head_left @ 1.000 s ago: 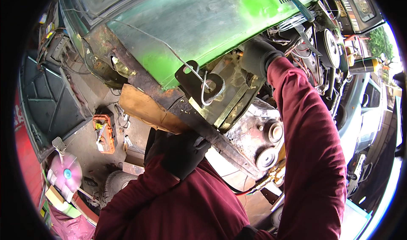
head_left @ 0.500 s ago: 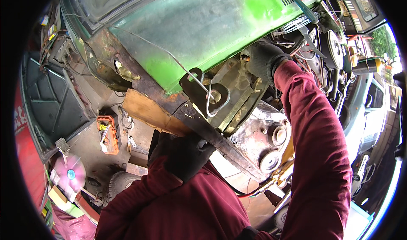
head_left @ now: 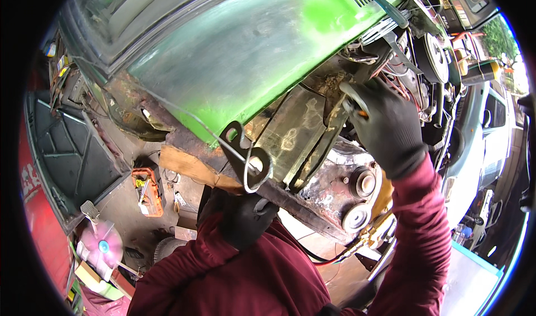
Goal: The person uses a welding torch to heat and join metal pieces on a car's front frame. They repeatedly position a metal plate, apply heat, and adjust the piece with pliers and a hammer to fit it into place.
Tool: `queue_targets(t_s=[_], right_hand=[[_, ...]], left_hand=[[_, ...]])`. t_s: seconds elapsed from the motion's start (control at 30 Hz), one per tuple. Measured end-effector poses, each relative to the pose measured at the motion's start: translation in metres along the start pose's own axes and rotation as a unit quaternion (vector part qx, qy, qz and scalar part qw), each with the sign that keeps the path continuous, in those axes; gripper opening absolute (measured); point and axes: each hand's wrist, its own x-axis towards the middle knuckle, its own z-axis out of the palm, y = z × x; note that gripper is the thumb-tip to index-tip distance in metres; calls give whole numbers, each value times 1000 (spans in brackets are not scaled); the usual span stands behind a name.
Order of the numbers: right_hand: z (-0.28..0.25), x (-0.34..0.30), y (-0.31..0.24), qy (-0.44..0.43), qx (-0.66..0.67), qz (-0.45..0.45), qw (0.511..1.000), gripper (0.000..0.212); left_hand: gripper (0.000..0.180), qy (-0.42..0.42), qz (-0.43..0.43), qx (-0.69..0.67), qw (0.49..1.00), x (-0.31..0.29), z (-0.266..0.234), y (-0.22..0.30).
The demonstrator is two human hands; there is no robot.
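Right hand pinches a small tool, its kind unclear, at its 10 o'clock side; from the fingertips the bare panel lies toward 8, long axis running 1 to 7. It is the nearer hand, forearm toward 5; the left hand curls beside the rail, grip impossible to tell.

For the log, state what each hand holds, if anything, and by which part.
Right hand: a small, partly orange thing, mostly hidden; grip point cannot be told. Left hand: at the dark rail, hold unclear.
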Motion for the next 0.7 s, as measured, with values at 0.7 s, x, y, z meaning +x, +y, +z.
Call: queue_targets(t_s=[0.7], right_hand=[[17,-151,-125,-43,244,239,939,48]], left_hand=[[19,-38,23,44,998,8,-5,-5]])
